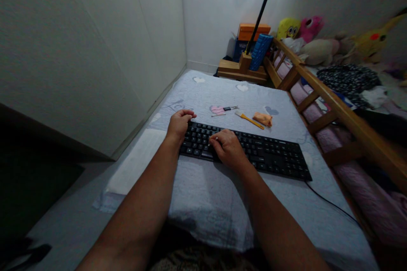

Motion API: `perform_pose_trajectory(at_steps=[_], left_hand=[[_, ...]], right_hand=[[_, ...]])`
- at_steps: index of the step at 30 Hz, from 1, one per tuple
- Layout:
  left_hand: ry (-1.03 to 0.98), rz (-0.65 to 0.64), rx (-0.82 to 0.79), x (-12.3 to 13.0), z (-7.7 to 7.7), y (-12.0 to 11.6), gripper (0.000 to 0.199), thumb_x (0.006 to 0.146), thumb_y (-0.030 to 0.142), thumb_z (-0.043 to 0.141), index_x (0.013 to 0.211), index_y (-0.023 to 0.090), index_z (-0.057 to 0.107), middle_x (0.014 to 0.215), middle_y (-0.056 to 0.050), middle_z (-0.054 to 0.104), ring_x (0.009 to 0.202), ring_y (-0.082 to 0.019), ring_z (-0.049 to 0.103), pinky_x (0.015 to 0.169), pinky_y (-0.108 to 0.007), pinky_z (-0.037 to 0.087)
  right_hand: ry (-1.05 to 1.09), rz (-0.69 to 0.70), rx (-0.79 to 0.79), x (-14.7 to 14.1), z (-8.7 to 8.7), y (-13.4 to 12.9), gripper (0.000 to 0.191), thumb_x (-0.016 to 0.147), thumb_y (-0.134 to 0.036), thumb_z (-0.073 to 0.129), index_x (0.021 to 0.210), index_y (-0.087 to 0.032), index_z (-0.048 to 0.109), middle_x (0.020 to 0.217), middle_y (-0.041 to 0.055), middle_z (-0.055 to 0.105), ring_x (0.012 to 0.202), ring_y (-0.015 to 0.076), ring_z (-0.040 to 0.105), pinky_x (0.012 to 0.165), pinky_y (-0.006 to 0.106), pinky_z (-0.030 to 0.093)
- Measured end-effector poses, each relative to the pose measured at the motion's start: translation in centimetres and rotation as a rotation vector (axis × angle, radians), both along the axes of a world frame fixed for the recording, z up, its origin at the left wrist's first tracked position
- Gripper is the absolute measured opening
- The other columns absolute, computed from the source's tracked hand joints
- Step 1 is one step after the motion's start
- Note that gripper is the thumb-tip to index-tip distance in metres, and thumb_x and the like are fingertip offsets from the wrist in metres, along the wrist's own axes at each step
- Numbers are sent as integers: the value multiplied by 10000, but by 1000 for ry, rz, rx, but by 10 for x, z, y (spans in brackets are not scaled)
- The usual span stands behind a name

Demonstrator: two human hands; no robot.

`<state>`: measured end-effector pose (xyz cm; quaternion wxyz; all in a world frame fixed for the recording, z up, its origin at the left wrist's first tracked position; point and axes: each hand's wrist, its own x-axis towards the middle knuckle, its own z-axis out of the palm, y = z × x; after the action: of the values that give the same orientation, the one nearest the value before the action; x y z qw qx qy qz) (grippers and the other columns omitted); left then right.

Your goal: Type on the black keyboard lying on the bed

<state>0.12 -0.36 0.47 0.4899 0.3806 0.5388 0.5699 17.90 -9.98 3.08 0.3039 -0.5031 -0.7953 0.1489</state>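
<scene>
Pale heart-patterned cover point(219, 203), a black keyboard point(273, 159) lying crosswise on it

Its long axis is running from my left to my right, slanting so that the right end is sitting a little nearer to me than the left. My right hand point(228, 146) is resting over the letter keys, left of the keyboard's middle, with the keys directly beneath it. Thumb and fingers are pinching a thin white stick point(216, 138), probably a cotton swab, with one end pointing down and left toward the keys; whether it is touching them I cannot tell. My left hand point(180, 126) is lying against the keyboard's left end, fingers half curled and reaching past the far corner; I cannot tell whether it is gripping the edge. The right hand is the nearer one to the number pad, which is lying uncovered farther right.

Just beyond the keyboard's far edge, a dark-handled tool point(227, 109), a yellow-handled brush point(252, 122) and a crumpled orange cloth point(263, 119) are lying, none of them blocking the keys; only my own hands are covering some. A white sheet point(136, 161) is lying beside my left forearm, and a cable point(330, 200) is trailing from the right end toward the wooden rail point(337, 98), apart from both hands.
</scene>
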Motion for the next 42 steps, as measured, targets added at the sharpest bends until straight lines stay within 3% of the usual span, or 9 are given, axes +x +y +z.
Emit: perform_pose_trajectory(at_steps=[42], left_hand=[[11, -16, -2, -1, 1, -2, 103, 646, 160, 609, 736, 189, 647, 773, -37, 710, 822, -190, 637, 849, -315, 455]], right_hand=[[-11, -4, -18, 6, 1, 1, 162, 925, -155, 573, 840, -191, 706, 837, 62, 708, 855, 218, 590, 837, 359, 422]])
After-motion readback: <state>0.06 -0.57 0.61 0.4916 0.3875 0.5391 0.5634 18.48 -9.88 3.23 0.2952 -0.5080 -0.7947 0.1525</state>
